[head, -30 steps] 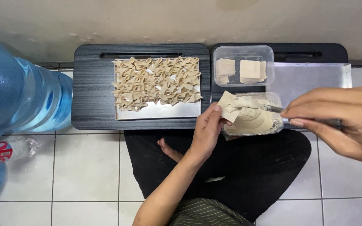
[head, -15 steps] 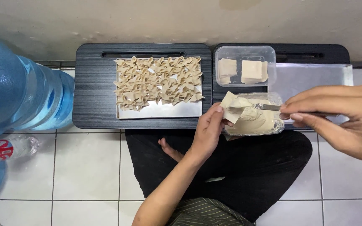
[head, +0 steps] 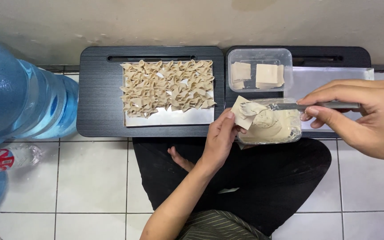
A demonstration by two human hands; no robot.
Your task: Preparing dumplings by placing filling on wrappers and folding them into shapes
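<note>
My left hand holds a square dumpling wrapper flat on its fingers, just left of a clear tub of pale filling paste. My right hand grips a metal spoon, and the spoon's tip carries a dab of filling onto the wrapper. A metal tray to the left carries several folded dumplings. Behind the filling tub, a clear container holds two stacks of wrappers.
Two black lap tables stand side by side against the wall; the right one bears an empty metal tray. Large blue water jugs and a small bottle lie at left. My crossed legs rest on white tiles.
My right hand has drawn the spoon leftward out of the filling tub to the wrapper. The left hand has stayed almost still with the wrapper.
</note>
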